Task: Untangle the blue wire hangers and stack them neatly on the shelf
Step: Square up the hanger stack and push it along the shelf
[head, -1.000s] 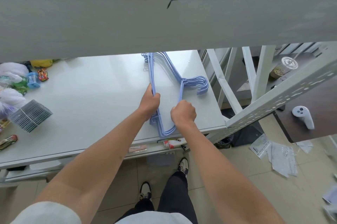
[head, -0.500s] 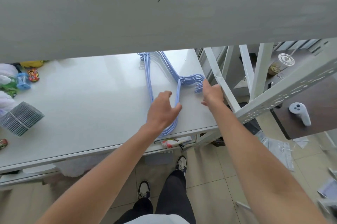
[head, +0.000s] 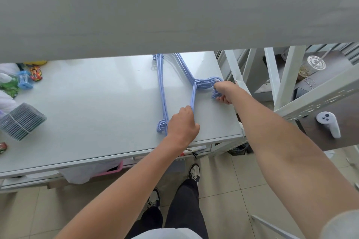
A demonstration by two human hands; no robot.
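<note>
A stack of blue wire hangers (head: 162,91) lies flat on the white shelf (head: 93,106), near its right end. Their far ends are hidden under the upper shelf board (head: 174,11). My left hand (head: 182,125) is closed over the near corner of the stack by the shelf's front edge. My right hand (head: 225,92) grips the bunch of hooks at the right side of the stack, close to the shelf's right edge.
At the shelf's left end sit a bundle of grey cards (head: 21,121), a toy car (head: 36,72), a blue plastic piece (head: 24,82) and bags. A white controller (head: 329,126) and a lidded cup (head: 312,66) rest on a brown table to the right. My feet stand on tiled floor.
Both hands let go of the near corner a second ago. The right hand went to the hooks and closed on them; the left hand opened, then closed again on the near corner.
</note>
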